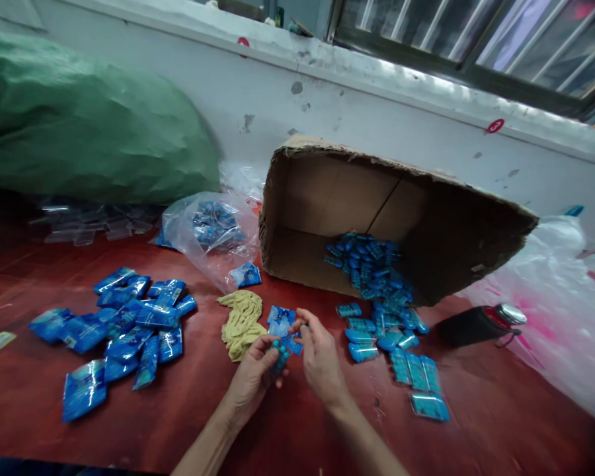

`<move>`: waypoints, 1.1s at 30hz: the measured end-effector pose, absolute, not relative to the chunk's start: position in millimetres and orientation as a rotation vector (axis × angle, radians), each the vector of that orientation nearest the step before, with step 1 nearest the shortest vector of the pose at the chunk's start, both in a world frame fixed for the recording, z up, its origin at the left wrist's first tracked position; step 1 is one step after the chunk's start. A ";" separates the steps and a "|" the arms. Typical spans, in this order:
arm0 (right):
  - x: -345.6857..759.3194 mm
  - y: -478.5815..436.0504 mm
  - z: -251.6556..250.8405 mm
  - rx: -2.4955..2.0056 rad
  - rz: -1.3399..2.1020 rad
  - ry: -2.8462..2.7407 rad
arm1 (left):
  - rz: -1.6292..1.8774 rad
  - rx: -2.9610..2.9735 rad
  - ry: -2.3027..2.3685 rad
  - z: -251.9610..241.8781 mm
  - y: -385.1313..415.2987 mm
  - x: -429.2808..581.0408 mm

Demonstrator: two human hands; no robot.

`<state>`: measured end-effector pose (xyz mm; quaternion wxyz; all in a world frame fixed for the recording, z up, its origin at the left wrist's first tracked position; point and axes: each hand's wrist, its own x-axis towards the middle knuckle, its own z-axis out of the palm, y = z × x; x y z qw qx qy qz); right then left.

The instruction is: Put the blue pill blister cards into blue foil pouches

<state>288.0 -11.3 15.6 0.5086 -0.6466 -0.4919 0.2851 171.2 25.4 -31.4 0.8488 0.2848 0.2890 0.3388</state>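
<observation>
My left hand [258,370], low in the middle of the head view, is closed on a small clear-and-blue pack [280,357]. Its thumb lies across the pack, which shows blue-green beads or pieces inside. Just to the right, my right hand [321,354] has its fingers curled together at the edge of a blue printed pouch [280,320]. Whether it grips the pouch or only overlaps it in view, I cannot tell. A crumpled yellow-green cloth [242,320] lies beyond my left hand.
On the red table [297,443], filled blue pouches [129,324] lie at left. Small blue packs [377,330] spill from a tipped cardboard box [337,192]. A clear bag [213,231] of pouches, a black bottle [476,324], a green sack [94,125] and plastic bags [550,291] stand around.
</observation>
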 end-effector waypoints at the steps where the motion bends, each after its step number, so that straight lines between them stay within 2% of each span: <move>1: 284.1 -14.0 13.3 -1.537 0.598 -1.253 | 0.724 0.588 0.599 -30.6 25.0 172.8; 8: 271.3 -22.0 -1.5 -1.531 0.607 -1.580 | 0.781 0.504 0.600 -26.4 19.6 178.8; 14: 285.1 -26.4 10.6 -1.490 0.854 -1.226 | 0.709 0.584 0.610 -23.0 19.5 175.4; 21: 296.4 -32.7 11.9 -1.457 0.860 -1.295 | 0.675 0.586 0.588 -25.7 18.5 178.3; 23: 308.8 -34.3 8.5 -1.482 0.807 -1.268 | 0.674 0.597 0.596 -25.3 18.6 178.2; 28: 348.0 -38.5 -17.1 -1.921 0.340 -1.401 | 0.691 0.609 0.594 -20.2 17.2 176.0; 30: 355.5 -39.5 -31.1 -2.037 0.335 -1.388 | 0.699 0.597 0.587 -19.2 16.1 175.3; 33: 358.0 -38.4 -45.9 -1.968 0.460 -1.268 | 0.686 0.591 0.572 -19.8 16.1 174.5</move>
